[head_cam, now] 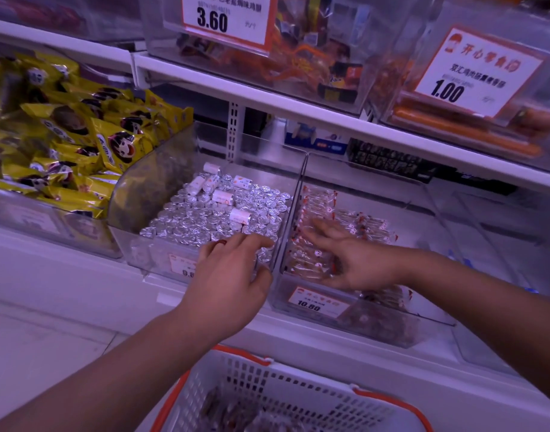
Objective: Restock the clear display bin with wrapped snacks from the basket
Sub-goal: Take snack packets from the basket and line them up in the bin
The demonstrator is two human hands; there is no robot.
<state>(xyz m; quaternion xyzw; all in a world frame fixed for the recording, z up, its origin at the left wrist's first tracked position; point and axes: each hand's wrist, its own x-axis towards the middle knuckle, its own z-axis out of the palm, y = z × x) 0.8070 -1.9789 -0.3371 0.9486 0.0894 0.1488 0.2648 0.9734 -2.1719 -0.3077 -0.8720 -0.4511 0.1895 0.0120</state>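
The clear display bin (392,322) with a 10.80 price label sits on the lower shelf and holds clear-wrapped snacks (317,207) with red-and-white ends. My right hand (357,263) lies inside it, fingers spread flat over the snacks. My left hand (233,272) is at the front right corner of the neighbouring bin of silver foil snacks (205,219), fingers over the rim and thumb against the front wall. The white basket (267,381) with an orange rim stands below my arms, with several wrapped snacks (233,413) in its bottom.
A bin of yellow snack packs (80,135) fills the left of the shelf. The upper shelf (298,107) carries clear boxes with 3.60 (214,20) and 1.00 (448,92) price cards. Further clear bins (491,244) stand to the right.
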